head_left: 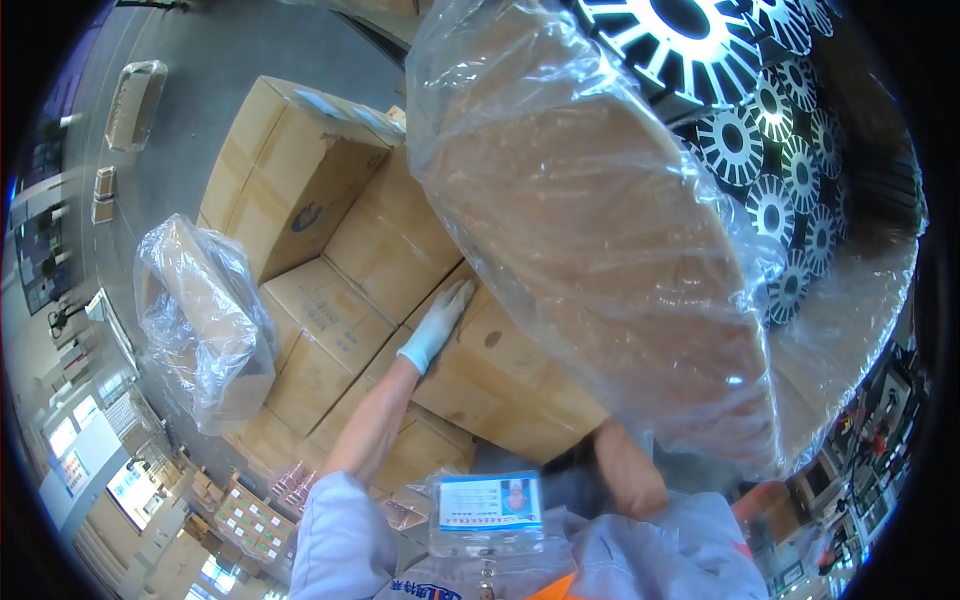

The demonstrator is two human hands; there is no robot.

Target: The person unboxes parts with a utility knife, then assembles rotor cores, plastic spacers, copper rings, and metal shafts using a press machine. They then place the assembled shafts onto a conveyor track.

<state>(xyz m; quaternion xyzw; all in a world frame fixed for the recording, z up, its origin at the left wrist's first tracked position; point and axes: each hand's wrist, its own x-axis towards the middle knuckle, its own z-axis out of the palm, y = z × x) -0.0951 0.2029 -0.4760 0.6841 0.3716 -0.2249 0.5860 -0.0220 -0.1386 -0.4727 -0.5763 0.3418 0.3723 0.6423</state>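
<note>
My left hand [438, 328], in a pale glove, lies with its fingers stretched out along the top of a brown cardboard box [510, 375], close to a seam between boxes. My bare right forearm [628, 468] reaches in behind the near right corner of that box. The box hides my right hand, so its fingers do not show. Right beside this box stands a large open carton [600, 230] draped in clear plastic film. Inside it lie several slotted metal discs [733, 142] with round holes in the middle.
More closed cardboard boxes [325, 305] are packed against the near box, with a taller carton [265, 170] behind them. A plastic-lined open box [205, 325] stands at the left. Farther off are a wrapped carton [136, 105] on the grey floor and a loaded pallet [250, 520].
</note>
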